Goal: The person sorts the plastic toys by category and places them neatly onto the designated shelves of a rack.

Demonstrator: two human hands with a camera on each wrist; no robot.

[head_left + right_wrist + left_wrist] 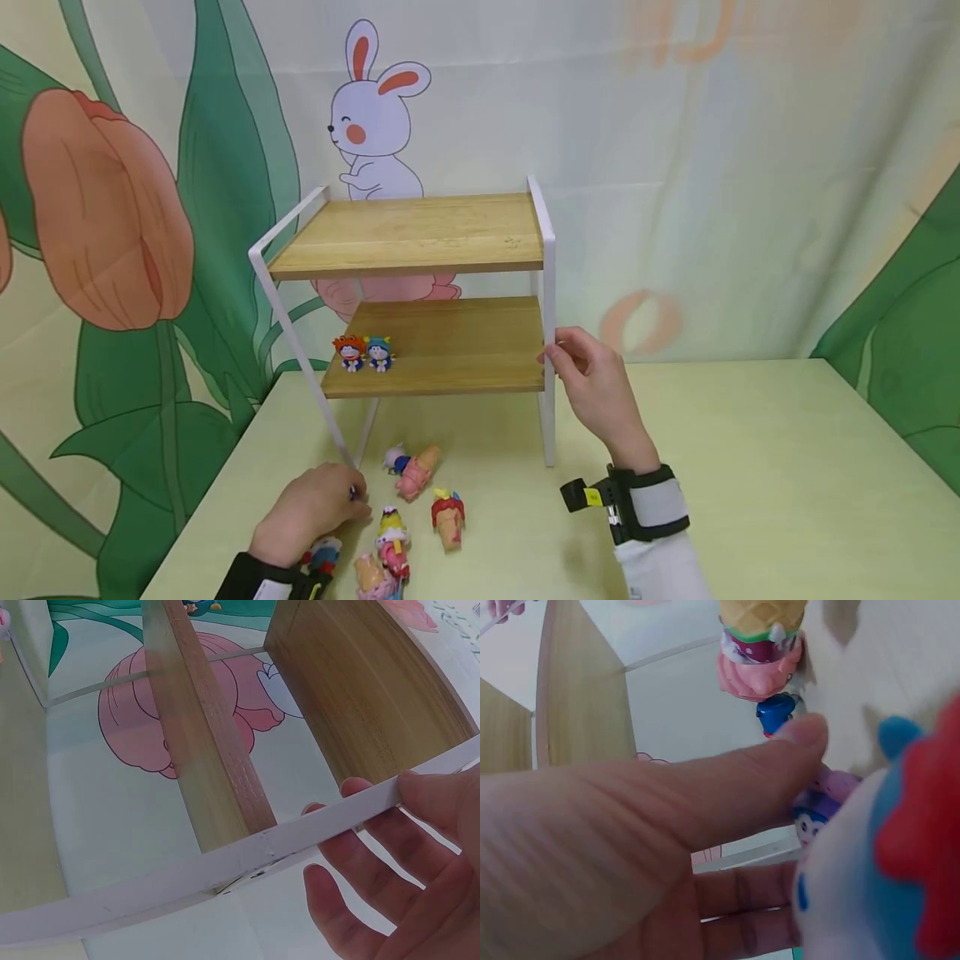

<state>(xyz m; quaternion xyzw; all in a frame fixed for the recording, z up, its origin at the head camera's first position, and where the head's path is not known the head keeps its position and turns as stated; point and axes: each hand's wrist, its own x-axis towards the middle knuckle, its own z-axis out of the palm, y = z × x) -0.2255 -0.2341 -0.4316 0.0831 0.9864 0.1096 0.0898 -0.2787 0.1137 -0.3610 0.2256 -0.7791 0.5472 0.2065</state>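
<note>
My left hand (309, 512) is low over the table by the rack's front left leg. It pinches a small figurine (811, 819) with a purple and pink top and a dark-eyed face, mostly hidden by the thumb. My right hand (600, 387) grips the white right post (300, 831) of a two-tier rack (442, 237), thumb on one side and fingertips on the other. On the rack's lower board (465, 346) two small figurines stand side by side at the left, one with an orange hat (350, 353), one with a blue-green hat (380, 354).
Several figurines lie before the rack: a pink one with a cone (417, 475), a red-topped cone (449, 521), a yellow-topped one (392, 533), and a pink-and-tan one (372, 577). A red-and-blue figurine (324, 552) is beside the left wrist. A printed curtain (712, 208) hangs behind.
</note>
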